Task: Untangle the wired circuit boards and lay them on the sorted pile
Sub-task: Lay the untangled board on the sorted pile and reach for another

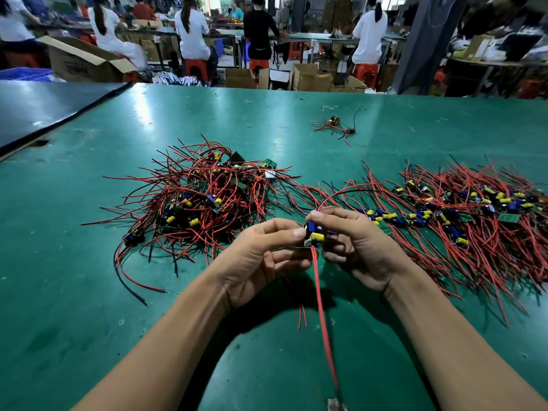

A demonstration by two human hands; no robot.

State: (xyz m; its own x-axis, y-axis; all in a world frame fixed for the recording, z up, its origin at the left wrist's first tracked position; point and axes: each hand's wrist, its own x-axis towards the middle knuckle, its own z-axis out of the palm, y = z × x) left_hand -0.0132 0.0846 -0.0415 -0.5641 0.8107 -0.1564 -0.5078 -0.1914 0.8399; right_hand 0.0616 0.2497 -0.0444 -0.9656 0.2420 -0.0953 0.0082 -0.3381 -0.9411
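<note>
One board (312,234) is being held above the surface (89,292) between the left hand (261,256) and the right hand (355,241). It is being flanked by the tangled heap (204,197) behind-left and the sorted pile (474,209) to the right, with a small cluster (335,124) lying farther back.

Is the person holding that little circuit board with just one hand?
No, the left hand and the right hand both pinch the circuit board between them above the green table.
</note>
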